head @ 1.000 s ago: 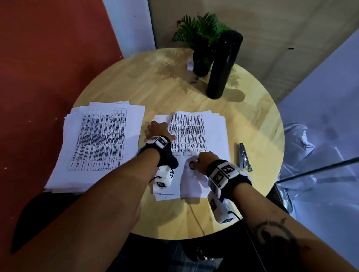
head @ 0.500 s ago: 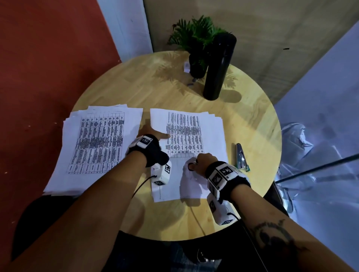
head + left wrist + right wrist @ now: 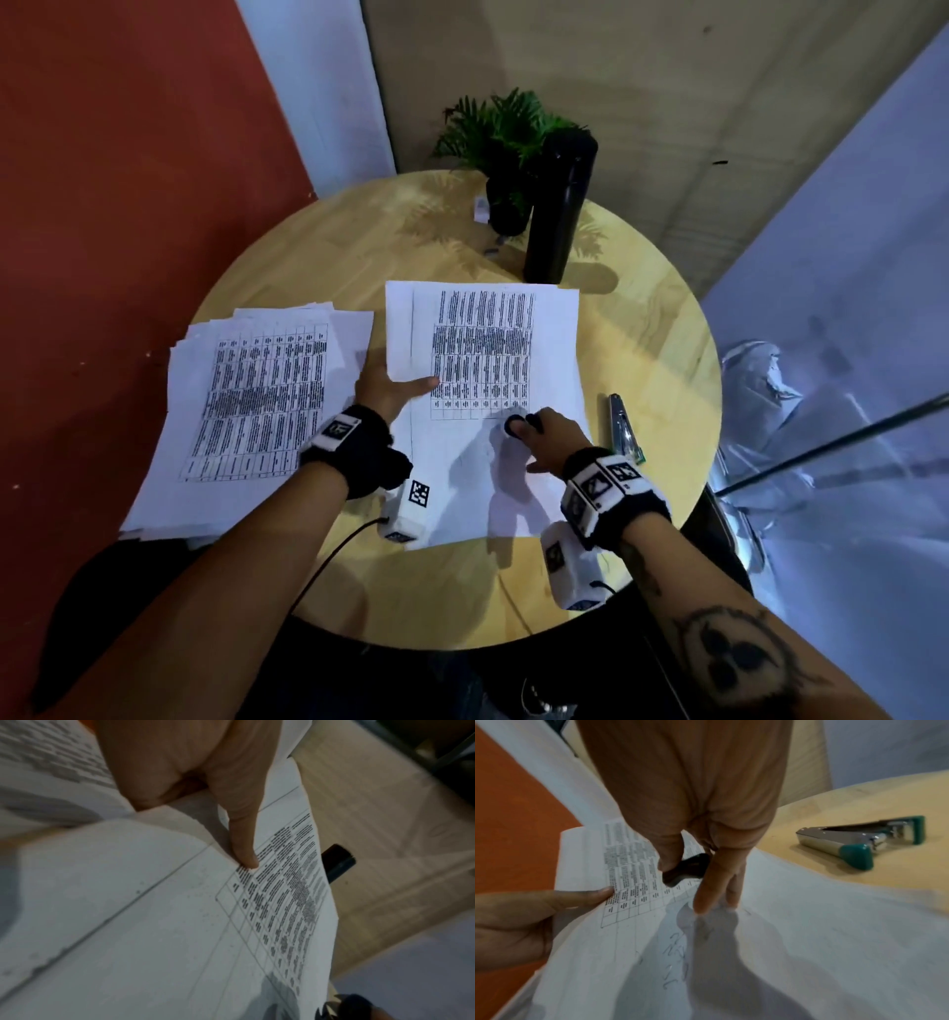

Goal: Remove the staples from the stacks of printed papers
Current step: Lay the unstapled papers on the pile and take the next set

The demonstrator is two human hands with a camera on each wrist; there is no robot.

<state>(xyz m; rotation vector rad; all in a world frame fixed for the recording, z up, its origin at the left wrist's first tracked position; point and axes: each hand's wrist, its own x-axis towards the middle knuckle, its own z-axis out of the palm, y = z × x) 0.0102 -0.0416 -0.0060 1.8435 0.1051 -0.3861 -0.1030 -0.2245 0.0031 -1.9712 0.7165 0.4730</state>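
A stack of printed papers lies mid-table, its top sheet a dense table of text. My left hand pinches the stack's left edge: the thumb lies on top and the fingers are hidden under the sheets. My right hand holds a black staple remover between thumb and forefinger, while its other fingers press on the blank lower part of the page. Several pulled staples lie loose on that page. A second, fanned pile of papers sits to the left.
A silver stapler with green ends lies right of the stack near the round wooden table's edge. A tall black bottle and a potted plant stand at the back. The floor drops away all round.
My left hand slid from the stack's far left corner back along its left edge, and its thumb now lies on the top sheet. The right hand stayed put with the staple remover.
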